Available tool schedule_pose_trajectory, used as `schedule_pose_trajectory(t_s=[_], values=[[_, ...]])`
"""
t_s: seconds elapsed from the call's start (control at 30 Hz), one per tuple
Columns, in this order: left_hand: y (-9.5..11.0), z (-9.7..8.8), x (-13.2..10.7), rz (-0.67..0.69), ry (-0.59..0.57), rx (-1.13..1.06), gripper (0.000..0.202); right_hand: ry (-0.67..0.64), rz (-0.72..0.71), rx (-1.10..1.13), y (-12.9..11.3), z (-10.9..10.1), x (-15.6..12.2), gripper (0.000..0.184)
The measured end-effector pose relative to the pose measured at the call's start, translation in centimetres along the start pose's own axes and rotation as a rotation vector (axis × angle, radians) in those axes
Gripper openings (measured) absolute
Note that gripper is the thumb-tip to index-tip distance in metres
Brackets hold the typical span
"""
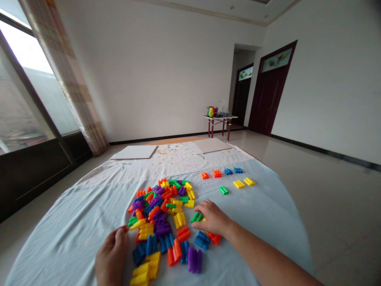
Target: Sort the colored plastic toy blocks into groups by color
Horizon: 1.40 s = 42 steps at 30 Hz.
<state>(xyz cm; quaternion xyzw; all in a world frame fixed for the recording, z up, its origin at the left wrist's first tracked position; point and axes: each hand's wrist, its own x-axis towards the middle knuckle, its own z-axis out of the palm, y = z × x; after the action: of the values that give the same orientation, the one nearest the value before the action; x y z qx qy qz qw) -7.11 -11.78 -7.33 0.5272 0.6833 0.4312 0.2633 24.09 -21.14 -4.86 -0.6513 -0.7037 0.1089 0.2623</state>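
On the pale sheet [68,226], right hand [212,217] just beside green blocks [197,217]

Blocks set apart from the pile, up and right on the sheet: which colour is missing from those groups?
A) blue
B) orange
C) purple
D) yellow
C. The separate groups hold only orange blocks, blue blocks, a green block and yellow blocks.
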Motion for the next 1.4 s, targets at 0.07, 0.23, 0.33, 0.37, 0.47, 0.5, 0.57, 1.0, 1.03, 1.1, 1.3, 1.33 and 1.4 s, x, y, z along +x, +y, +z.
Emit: schedule_pose_trajectory(t_s=[0.07, 0.23, 0.33, 0.37, 0.47, 0.5, 0.57, 1.0, 1.03, 1.1, 1.3, 1.33, 1.4], values=[[0.0, 0.0, 0.0, -0.003, -0.005, -0.010, 0.041, -0.015, 0.013, -0.023, 0.0, 0.4, -0.1, 0.045], [-0.7, 0.1, 0.4, 0.018, -0.015, -0.011, 0.042, -0.025, 0.049, 0.002, 0.0, 0.6, -0.4, 0.041], [-1.6, 0.4, 0.8, -0.002, -0.023, -0.028, 0.043, -0.019, 0.068, -0.012, -0.1, 0.7, -0.4, 0.040], [-1.8, 0.5, 0.9, -0.011, -0.028, -0.043, 0.044, -0.013, 0.072, -0.017, -0.2, 0.6, -0.4, 0.039], [-2.0, 0.5, 1.0, -0.028, -0.036, -0.079, 0.045, 0.011, 0.056, 0.002, 0.2, 0.3, -0.2, 0.037], [-1.9, 0.5, 0.9, -0.034, -0.037, -0.082, 0.044, 0.027, 0.050, 0.014, 0.5, 0.0, 0.0, 0.038], [-1.5, 0.3, 0.8, -0.043, -0.033, -0.074, 0.044, 0.073, 0.054, 0.020, 1.6, -0.9, 0.3, 0.041], [-1.4, 0.3, 0.9, -0.037, -0.026, -0.053, 0.044, 0.027, 0.182, -0.246, 10.6, -5.1, 2.2, 0.048], [-1.4, 0.2, 0.9, -0.040, -0.026, -0.049, 0.044, 0.014, 0.177, -0.250, 10.8, -5.2, 2.3, 0.048], [-1.4, 0.2, 0.9, -0.039, -0.025, -0.032, 0.044, -0.007, 0.169, -0.257, 11.1, -5.3, 2.3, 0.048], [-1.1, 0.0, 0.8, -0.034, -0.026, -0.035, 0.044, -0.049, 0.124, -0.257, 12.0, -5.9, 2.5, 0.056], [-1.0, -0.1, 0.8, -0.036, -0.026, -0.031, 0.044, -0.064, 0.116, -0.256, 12.2, -5.9, 2.5, 0.057], [-0.8, -0.1, 0.7, -0.049, -0.038, -0.022, 0.045, -0.096, 0.102, -0.254, 12.5, -5.9, 2.6, 0.059]])
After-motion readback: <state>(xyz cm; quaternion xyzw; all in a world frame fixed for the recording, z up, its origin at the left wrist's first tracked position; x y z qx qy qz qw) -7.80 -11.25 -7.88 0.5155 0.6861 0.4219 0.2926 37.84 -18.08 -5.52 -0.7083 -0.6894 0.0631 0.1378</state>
